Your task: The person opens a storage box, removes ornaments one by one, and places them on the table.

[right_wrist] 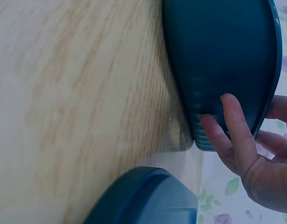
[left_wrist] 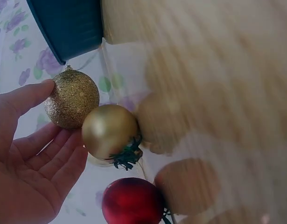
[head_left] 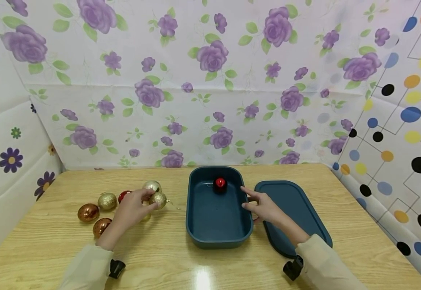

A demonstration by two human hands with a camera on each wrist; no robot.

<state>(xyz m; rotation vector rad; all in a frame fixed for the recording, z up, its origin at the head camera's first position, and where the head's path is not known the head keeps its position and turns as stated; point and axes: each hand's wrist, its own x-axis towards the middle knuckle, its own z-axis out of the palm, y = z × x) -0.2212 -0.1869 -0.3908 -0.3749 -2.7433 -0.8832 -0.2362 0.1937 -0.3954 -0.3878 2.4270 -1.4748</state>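
My left hand (head_left: pixel 134 207) pinches a gold glitter bauble (head_left: pixel 158 199) between thumb and fingers, its cord trailing right. Right behind that bauble in the head view sits a shiny gold one (head_left: pixel 153 186). In the left wrist view, a smooth gold bauble (left_wrist: pixel 109 131) with a green tie lies close by the held one, and a red bauble (left_wrist: pixel 133 201) is below. A deep blue box (head_left: pixel 215 223) stands in the middle with one red bauble (head_left: pixel 220 184) inside, at its far end. My right hand (head_left: pixel 265 207) holds the box's right wall, fingers on both sides of the rim.
Left of my left hand lie copper baubles (head_left: pixel 88 212), another gold glitter bauble (head_left: pixel 107 201) and a partly hidden red one (head_left: pixel 124 195). The blue lid (head_left: pixel 292 209) rests flat to the right of the box, partly under my right forearm. Patterned cloth walls bound the wooden table (head_left: pixel 167 257).
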